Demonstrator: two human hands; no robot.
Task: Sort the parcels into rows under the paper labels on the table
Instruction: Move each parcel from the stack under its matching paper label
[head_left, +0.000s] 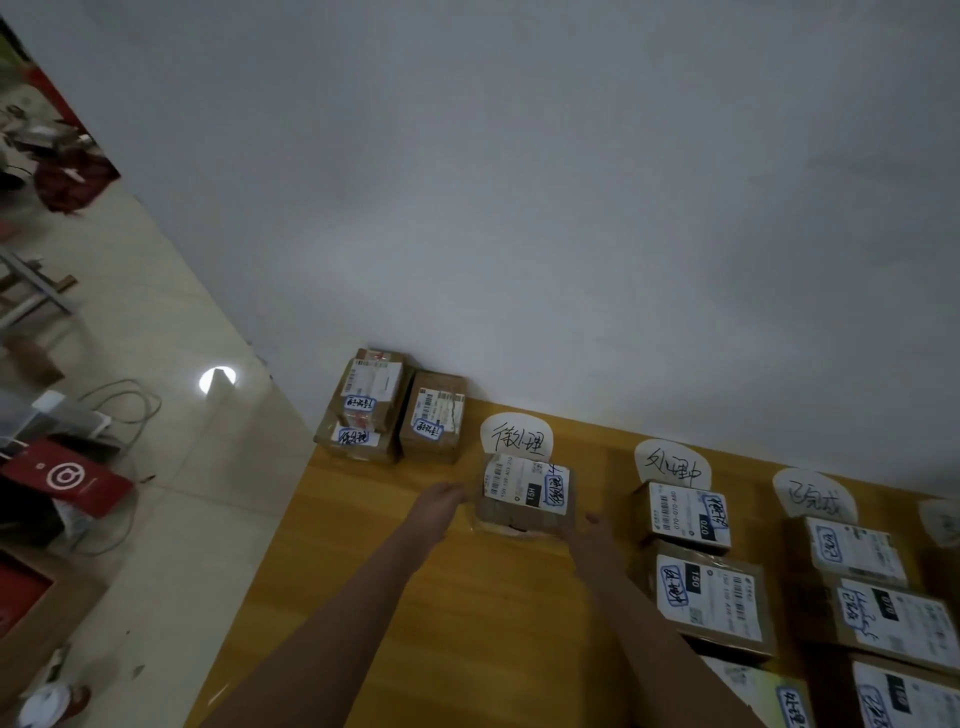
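Observation:
A brown cardboard parcel (525, 493) with a white shipping label lies on the yellow wooden table (395, 613), directly below the first paper label (517, 435). My left hand (440, 506) touches its left side and my right hand (595, 535) presses its right near corner, so both hands clasp it. Under the second paper label (672, 463) a row of parcels (684, 513) runs toward me. A further row (852, 551) sits under the third paper label (813, 492).
Three unsorted parcels (387, 410) are stacked at the table's far left corner against the white wall. The table's left edge drops to a tiled floor with a red box (67, 480), cables and clutter. A fourth paper label (943, 519) shows at the right border.

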